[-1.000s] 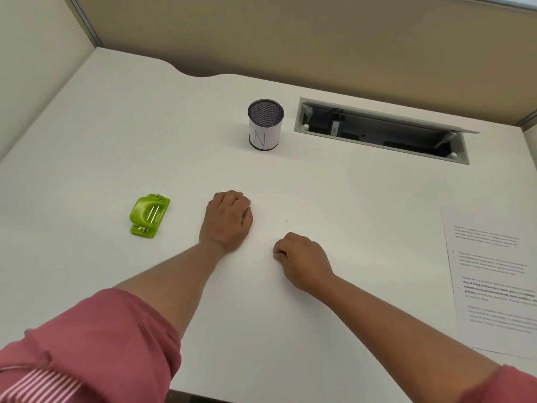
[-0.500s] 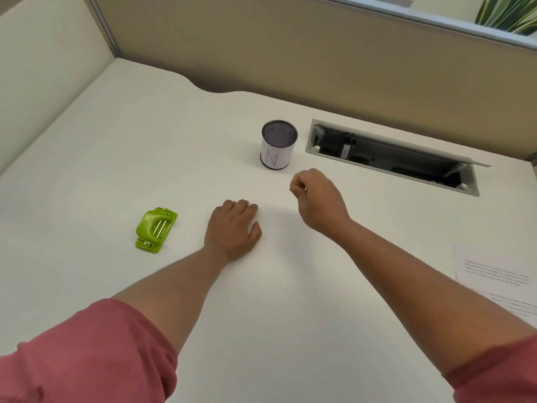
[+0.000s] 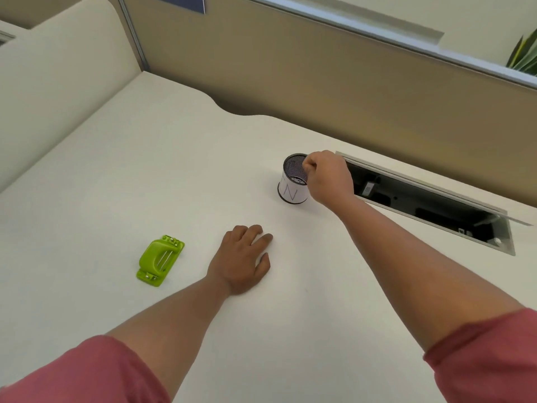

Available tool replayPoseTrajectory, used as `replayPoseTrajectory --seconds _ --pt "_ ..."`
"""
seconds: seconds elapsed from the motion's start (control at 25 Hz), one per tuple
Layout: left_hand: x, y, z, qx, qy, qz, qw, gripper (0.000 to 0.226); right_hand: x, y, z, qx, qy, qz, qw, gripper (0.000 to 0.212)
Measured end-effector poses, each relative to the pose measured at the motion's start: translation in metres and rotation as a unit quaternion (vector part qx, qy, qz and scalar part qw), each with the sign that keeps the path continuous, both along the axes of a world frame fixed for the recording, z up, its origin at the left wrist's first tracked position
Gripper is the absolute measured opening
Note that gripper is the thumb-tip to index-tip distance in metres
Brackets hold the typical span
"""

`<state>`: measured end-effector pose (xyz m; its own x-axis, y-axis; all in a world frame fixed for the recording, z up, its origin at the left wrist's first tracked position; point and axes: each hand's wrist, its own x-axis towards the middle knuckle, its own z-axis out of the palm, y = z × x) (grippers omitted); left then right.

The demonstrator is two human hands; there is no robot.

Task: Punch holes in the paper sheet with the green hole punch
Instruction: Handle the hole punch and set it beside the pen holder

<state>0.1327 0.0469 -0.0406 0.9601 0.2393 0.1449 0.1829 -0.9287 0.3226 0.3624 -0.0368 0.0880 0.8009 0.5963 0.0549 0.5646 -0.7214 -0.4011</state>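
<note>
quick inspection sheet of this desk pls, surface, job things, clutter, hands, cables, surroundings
surface: white desk, one curved notch in its far edge.
job's things: green hole punch lies flat on the desk, left of the left hand, untouched; no paper sheet in view.
clutter: mesh cup marked N, upright beside the hatch.
hands: left hand rests palm down on the desk, holding nothing; right hand at the cup's rim, fingers curled; whether they pinch the rim cannot be told.
cables: nothing seen on the desk; open cable hatch is dark inside, contents unclear.
surroundings: tan partition behind the desk, plant leaves beyond it.
</note>
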Motion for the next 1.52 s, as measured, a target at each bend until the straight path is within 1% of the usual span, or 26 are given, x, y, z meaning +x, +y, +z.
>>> replayPoseTrajectory --seconds 0.08,0.24,0.32,0.4,0.48,0.6,0.68,0.8,0.92,1.04,1.16,1.36,1.52 --pt "0.001 0.001 -0.001 -0.002 0.006 0.005 1.0 0.043 0.006 0.004 -0.004 -0.013 0.0 0.003 1.0 0.024" --pt "0.001 0.0 -0.001 -0.005 0.01 0.01 1.0 0.044 0.008 0.005 -0.006 0.019 0.001 -0.011 1.0 0.017" --pt "0.001 0.0 -0.001 -0.009 0.011 0.012 1.0 0.044 0.006 0.003 -0.006 0.035 -0.007 -0.002 0.999 0.02" --pt "0.001 0.0 0.0 -0.014 0.015 0.015 1.0 0.045 0.001 -0.002 -0.005 0.081 -0.019 -0.001 0.997 0.019" --pt "0.001 -0.001 0.002 -0.016 0.026 0.016 0.999 0.046 -0.011 -0.013 -0.003 0.133 -0.032 0.007 0.991 0.012" --pt "0.002 0.0 0.005 -0.013 0.044 0.012 0.999 0.048 -0.036 -0.04 -0.009 0.171 -0.014 0.022 0.985 0.008" --pt "0.002 0.0 0.005 -0.011 0.051 0.013 0.999 0.048 -0.056 -0.064 -0.018 0.15 0.025 0.03 0.988 0.009" --pt "0.002 0.0 0.004 -0.006 0.052 0.018 0.998 0.049 -0.082 -0.1 -0.04 0.057 0.106 0.043 0.992 0.012" --pt "0.002 0.0 0.003 -0.003 0.052 0.02 0.998 0.05 -0.104 -0.129 -0.057 -0.035 0.168 0.049 0.984 0.017" --pt "0.002 -0.001 0.003 -0.002 0.052 0.02 0.998 0.051 -0.117 -0.148 -0.068 -0.069 0.207 0.069 0.974 0.016" --pt "0.001 -0.001 0.004 -0.004 0.048 0.019 0.999 0.051 -0.125 -0.157 -0.073 -0.08 0.203 0.079 0.973 0.009" --pt "0.001 -0.001 0.006 -0.004 0.056 0.018 0.998 0.052 -0.133 -0.158 -0.079 -0.065 0.166 0.075 0.981 0.015" --pt "0.001 -0.001 0.006 -0.003 0.057 0.019 0.998 0.051 -0.139 -0.154 -0.083 -0.075 0.126 0.096 0.985 0.011"
